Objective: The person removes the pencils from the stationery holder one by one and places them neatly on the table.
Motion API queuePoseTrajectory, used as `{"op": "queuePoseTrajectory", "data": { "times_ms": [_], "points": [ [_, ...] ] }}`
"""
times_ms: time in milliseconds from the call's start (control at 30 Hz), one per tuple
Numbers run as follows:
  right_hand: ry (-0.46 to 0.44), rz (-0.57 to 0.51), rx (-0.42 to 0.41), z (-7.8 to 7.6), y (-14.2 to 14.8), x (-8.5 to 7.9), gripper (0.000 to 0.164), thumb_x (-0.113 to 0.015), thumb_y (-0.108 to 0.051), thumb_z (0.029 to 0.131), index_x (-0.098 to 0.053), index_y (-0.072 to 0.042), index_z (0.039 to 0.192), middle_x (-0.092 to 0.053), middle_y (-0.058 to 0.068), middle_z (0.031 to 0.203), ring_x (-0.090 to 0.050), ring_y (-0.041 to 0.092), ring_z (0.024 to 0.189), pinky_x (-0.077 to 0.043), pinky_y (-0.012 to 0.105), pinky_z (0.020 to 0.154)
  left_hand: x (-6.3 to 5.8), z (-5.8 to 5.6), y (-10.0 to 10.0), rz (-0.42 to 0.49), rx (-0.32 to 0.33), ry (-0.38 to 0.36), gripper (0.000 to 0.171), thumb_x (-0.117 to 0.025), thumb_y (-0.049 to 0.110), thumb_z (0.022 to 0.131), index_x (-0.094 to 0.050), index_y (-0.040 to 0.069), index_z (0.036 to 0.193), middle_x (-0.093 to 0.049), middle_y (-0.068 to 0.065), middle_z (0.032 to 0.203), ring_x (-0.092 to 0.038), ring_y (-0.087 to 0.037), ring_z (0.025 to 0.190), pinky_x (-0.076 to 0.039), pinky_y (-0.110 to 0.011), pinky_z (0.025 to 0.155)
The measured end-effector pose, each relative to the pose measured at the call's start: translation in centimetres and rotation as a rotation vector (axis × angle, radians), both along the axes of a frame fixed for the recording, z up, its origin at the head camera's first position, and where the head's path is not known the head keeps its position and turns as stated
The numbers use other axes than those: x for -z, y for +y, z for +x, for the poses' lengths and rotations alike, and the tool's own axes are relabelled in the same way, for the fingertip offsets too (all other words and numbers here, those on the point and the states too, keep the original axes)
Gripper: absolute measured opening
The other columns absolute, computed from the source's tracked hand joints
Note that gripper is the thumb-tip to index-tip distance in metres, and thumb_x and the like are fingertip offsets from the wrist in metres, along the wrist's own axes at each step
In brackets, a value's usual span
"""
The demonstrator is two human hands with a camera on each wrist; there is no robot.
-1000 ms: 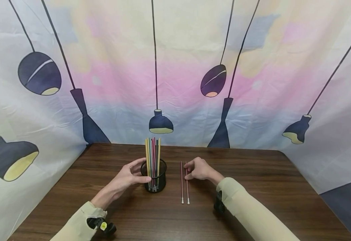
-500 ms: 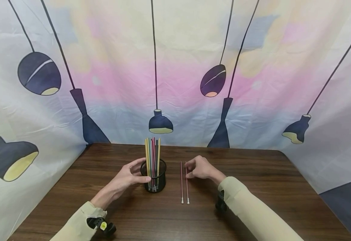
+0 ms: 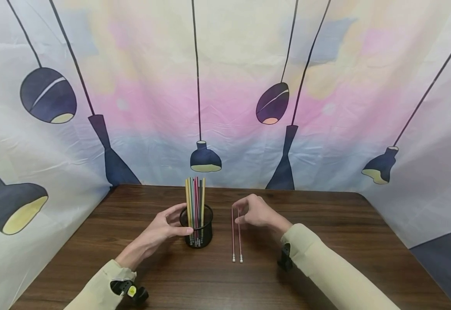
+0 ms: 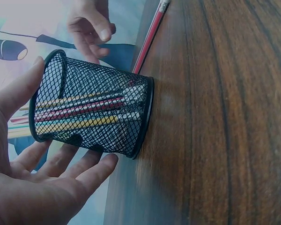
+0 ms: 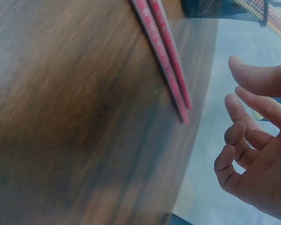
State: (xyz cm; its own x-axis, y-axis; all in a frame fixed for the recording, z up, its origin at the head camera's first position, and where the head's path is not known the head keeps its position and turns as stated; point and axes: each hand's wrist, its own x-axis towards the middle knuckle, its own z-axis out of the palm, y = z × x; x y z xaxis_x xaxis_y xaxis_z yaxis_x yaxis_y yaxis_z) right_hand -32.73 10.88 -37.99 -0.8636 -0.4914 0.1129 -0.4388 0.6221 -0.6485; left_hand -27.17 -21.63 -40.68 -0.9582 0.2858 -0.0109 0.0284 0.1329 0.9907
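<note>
A black mesh pencil cup (image 3: 206, 237) stands upright on the table, filled with several coloured pencils (image 3: 196, 193), eraser ends down. My left hand (image 3: 159, 226) holds it from the left, thumb by the rim and fingers round the far side. In the left wrist view, the mesh cup (image 4: 93, 103) sits between thumb and fingers. Two red pencils (image 3: 233, 241) lie side by side to the right of the cup, white erasers toward me. My right hand (image 3: 260, 212) hovers over their far ends. The right wrist view shows this hand (image 5: 262, 136) with loosely bent fingers, apart from the pencils (image 5: 161, 56).
The dark wooden table (image 3: 326, 241) extends on both sides of the hands. Behind it hangs a cloth backdrop (image 3: 233, 107) printed with lamps. A dark strap with a device (image 3: 130, 290) sits on the left wrist.
My right hand has lifted slightly and moved away from me, off the right-hand red pencil. The left hand and the cup stay in place.
</note>
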Motion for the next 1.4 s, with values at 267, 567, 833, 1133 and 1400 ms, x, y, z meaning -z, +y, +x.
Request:
{"op": "queuePoseTrajectory", "data": {
  "times_ms": [267,567,833,1133,1400],
  "points": [
    [0.015,-0.042,-0.034,0.8,-1.1,-1.3,0.032,-0.085,-0.005,0.088,-0.078,-0.005,0.120,-0.073,0.010,0.099,-0.065,0.022,0.087,-0.053,0.034,0.074,0.1,0.0,-0.2,-0.002,-0.009,0.000,0.089,-0.085,0.011,0.089,-0.037,0.007,0.163,-0.051,-0.023,0.154,-0.051,-0.043,0.139,-0.047,-0.050,0.106],
    [0.050,-0.092,-0.047,1.5,-2.9,-2.2,0.027,-0.084,-0.007,0.090,-0.078,-0.007,0.117,-0.070,-0.003,0.091,-0.065,0.019,0.087,-0.051,0.032,0.071,-0.1,0.1,-0.2,0.002,-0.020,-0.016,0.088,-0.084,0.009,0.089,-0.035,0.007,0.163,-0.050,-0.024,0.155,-0.053,-0.042,0.137,-0.048,-0.048,0.104],
    [0.075,-0.139,-0.023,2.1,-4.1,-2.8,0.024,-0.082,-0.009,0.092,-0.078,-0.008,0.115,-0.069,-0.003,0.090,-0.065,0.022,0.089,-0.052,0.034,0.075,-0.1,0.1,-0.1,-0.001,-0.007,-0.008,0.088,-0.084,0.011,0.089,-0.036,0.007,0.163,-0.049,-0.023,0.155,-0.052,-0.042,0.138,-0.047,-0.050,0.105],
    [0.111,-0.190,-0.019,2.0,-5.6,-2.7,0.027,-0.081,-0.009,0.092,-0.077,-0.008,0.119,-0.072,0.000,0.099,-0.067,0.030,0.104,-0.052,0.040,0.089,-0.1,0.1,0.1,0.007,-0.006,-0.010,0.086,-0.084,0.010,0.090,-0.037,0.007,0.162,-0.050,-0.023,0.155,-0.052,-0.042,0.138,-0.048,-0.049,0.104],
    [0.108,-0.208,-0.030,1.8,-6.9,-2.5,0.034,-0.081,-0.010,0.093,-0.073,-0.008,0.126,-0.073,0.008,0.116,-0.065,0.025,0.106,-0.051,0.043,0.091,-0.2,0.0,0.0,0.002,-0.006,-0.010,0.088,-0.085,0.012,0.089,-0.038,0.007,0.162,-0.050,-0.024,0.155,-0.052,-0.043,0.138,-0.047,-0.051,0.106]
  ]
}}
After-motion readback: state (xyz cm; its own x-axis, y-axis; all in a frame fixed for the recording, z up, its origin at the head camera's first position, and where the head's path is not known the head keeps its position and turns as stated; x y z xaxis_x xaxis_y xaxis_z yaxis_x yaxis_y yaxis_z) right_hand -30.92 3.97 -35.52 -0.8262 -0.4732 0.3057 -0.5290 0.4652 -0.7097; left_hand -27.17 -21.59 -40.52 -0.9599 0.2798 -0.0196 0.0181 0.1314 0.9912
